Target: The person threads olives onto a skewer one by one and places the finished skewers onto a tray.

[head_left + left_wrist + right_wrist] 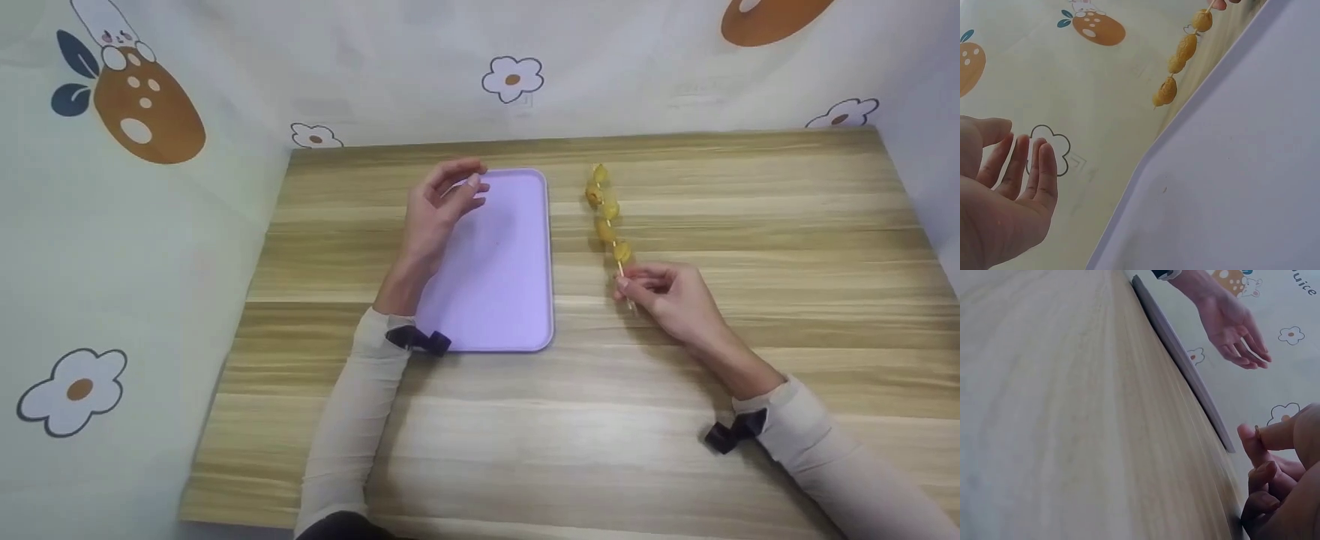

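Observation:
My right hand (675, 296) pinches the bare lower end of a thin stick between thumb and fingertips, to the right of the tray in the head view. Several wrinkled yellow fruits, perhaps dried ones, are threaded along this skewer (610, 209), which points away from me. The left wrist view shows the fruit skewer (1186, 47) raised over the tray's far edge. Over the upper left part of the lilac tray (499, 277), my left hand (439, 206) holds nothing, its fingers loosely bent. From the right wrist, the pinching right hand (1283, 478) hides most of the stick.
The tray lies on a wood-grain table (750, 225). A pale wall covering (405, 82) with printed flowers and brown fruit shapes rises behind the table and along its left side. Dark straps with small black mounts (739, 431) sit on both wrists.

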`<action>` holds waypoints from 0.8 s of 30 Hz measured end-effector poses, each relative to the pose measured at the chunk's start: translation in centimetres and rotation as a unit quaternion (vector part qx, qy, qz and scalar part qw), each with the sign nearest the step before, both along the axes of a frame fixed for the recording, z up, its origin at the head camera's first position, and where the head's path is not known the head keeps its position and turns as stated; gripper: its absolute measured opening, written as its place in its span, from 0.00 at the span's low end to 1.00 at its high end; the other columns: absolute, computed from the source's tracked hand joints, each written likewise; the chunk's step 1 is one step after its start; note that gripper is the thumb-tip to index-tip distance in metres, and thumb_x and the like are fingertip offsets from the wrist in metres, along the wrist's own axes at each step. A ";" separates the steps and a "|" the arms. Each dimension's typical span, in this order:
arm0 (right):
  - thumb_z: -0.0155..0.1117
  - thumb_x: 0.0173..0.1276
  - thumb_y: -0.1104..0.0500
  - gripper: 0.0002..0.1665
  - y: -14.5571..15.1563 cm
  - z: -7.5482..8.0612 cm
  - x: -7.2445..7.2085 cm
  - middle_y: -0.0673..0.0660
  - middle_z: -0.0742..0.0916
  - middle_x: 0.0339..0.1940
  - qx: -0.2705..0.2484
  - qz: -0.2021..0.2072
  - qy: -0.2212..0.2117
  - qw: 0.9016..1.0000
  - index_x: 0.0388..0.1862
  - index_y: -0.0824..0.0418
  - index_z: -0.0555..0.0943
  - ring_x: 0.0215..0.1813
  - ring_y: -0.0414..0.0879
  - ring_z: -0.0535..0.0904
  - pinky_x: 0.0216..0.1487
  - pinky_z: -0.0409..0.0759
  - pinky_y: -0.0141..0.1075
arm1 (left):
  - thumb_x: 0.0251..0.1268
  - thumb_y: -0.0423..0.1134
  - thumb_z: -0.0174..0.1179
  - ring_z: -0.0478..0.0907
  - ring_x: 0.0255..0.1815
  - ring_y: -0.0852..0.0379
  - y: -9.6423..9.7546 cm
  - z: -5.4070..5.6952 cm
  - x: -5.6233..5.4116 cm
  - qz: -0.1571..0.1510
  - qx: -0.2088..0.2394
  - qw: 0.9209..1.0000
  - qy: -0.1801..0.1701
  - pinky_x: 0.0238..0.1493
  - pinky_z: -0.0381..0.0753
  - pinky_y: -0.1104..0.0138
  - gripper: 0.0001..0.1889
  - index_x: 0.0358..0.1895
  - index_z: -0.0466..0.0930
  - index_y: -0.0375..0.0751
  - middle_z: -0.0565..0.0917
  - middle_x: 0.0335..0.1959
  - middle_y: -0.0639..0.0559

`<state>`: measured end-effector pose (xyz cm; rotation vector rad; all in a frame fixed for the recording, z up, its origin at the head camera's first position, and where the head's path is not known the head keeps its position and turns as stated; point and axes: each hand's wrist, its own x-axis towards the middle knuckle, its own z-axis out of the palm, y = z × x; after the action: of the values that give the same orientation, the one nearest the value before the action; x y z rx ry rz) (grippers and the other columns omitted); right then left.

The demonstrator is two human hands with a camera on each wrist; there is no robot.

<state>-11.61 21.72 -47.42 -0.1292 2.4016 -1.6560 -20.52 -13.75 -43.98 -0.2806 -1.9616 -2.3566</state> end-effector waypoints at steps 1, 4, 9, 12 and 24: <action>0.72 0.77 0.57 0.16 0.0 0.1 0.1 0.60 0.95 0.43 0.000 -0.001 -0.002 1.000 0.57 0.65 0.89 0.42 0.38 0.91 0.38 0.86 0.26 | 0.79 0.35 0.66 0.85 0.60 0.35 0.0 0.0 0.0 0.000 0.001 1.000 -0.002 0.62 0.92 0.58 0.15 0.63 0.84 0.38 0.83 0.64 0.33; 0.72 0.77 0.56 0.16 -0.1 0.2 0.2 0.59 0.96 0.42 0.001 -0.004 -0.005 1.000 0.57 0.65 0.89 0.42 0.37 0.91 0.40 0.87 0.26 | 0.79 0.35 0.66 0.82 0.62 0.29 0.0 0.0 0.0 -0.002 -0.002 1.000 -0.008 0.61 0.92 0.59 0.15 0.63 0.83 0.38 0.84 0.63 0.34; 0.71 0.78 0.55 0.16 -0.3 0.2 0.3 0.60 0.96 0.39 0.017 -0.012 0.000 1.000 0.56 0.65 0.90 0.38 0.37 0.91 0.34 0.84 0.24 | 0.80 0.36 0.66 0.85 0.60 0.35 -0.1 0.0 0.0 -0.006 -0.014 1.000 -0.011 0.61 0.92 0.59 0.16 0.64 0.82 0.35 0.87 0.60 0.37; 0.71 0.78 0.55 0.15 -0.5 0.1 0.3 0.60 0.95 0.40 0.049 -0.005 0.006 0.999 0.54 0.64 0.91 0.37 0.38 0.90 0.31 0.84 0.25 | 0.80 0.37 0.66 0.85 0.59 0.36 -0.1 0.0 0.1 -0.010 -0.021 1.000 -0.008 0.62 0.92 0.56 0.17 0.65 0.81 0.33 0.88 0.58 0.41; 0.78 0.71 0.57 0.10 -1.3 -0.2 0.0 0.57 0.93 0.33 0.133 0.035 0.055 0.989 0.42 0.64 0.91 0.33 0.43 0.87 0.30 0.85 0.26 | 0.78 0.38 0.67 0.88 0.54 0.47 1.0 0.6 0.9 -0.031 -0.115 0.992 0.027 0.56 0.92 0.62 0.16 0.63 0.84 0.39 0.89 0.58 0.40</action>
<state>-11.57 20.45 -47.66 -0.2632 2.6396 -1.3144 -19.60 -12.74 -43.41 -0.4189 -2.2311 -2.1320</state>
